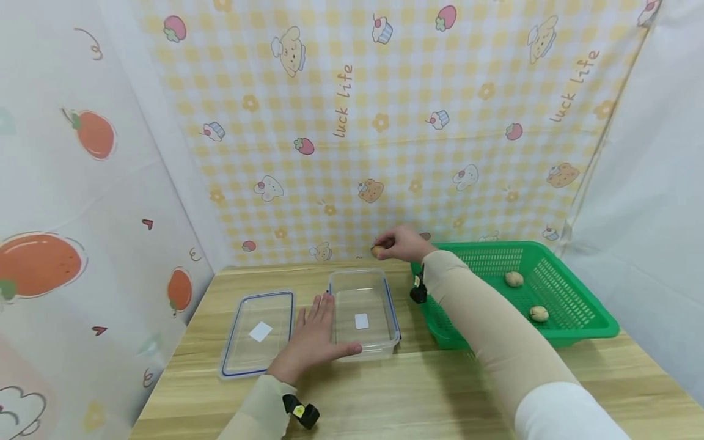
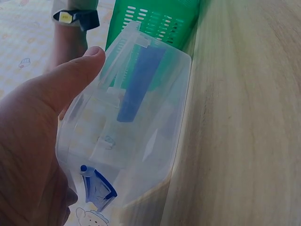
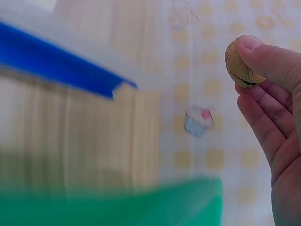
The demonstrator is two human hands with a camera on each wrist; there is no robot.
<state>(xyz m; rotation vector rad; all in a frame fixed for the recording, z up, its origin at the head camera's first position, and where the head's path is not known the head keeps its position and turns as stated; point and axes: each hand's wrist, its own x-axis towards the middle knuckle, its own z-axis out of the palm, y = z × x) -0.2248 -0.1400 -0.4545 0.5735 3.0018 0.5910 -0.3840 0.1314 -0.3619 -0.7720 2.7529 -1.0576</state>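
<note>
A walnut point(image 3: 241, 63) is pinched between the thumb and fingers of my right hand point(image 1: 406, 243), held in the air beyond the far right corner of a clear plastic box point(image 1: 360, 299). The walnut is small and partly covered by fingers in the head view. My left hand point(image 1: 312, 342) lies along the left side of the box, fingers stretched out and thumb over the near rim. In the left wrist view the thumb point(image 2: 77, 66) reaches across the box's edge. Blue clips hang at the box's sides, and a white label lies on its bottom.
Left of the box lies a clear lid point(image 1: 258, 333) with a blue seal and a white label. To the right stands a green basket point(image 1: 583, 333) with two walnuts point(image 1: 514, 279) in it. Patterned cloth point(image 1: 341, 171) hangs behind the wooden table point(image 1: 396, 397).
</note>
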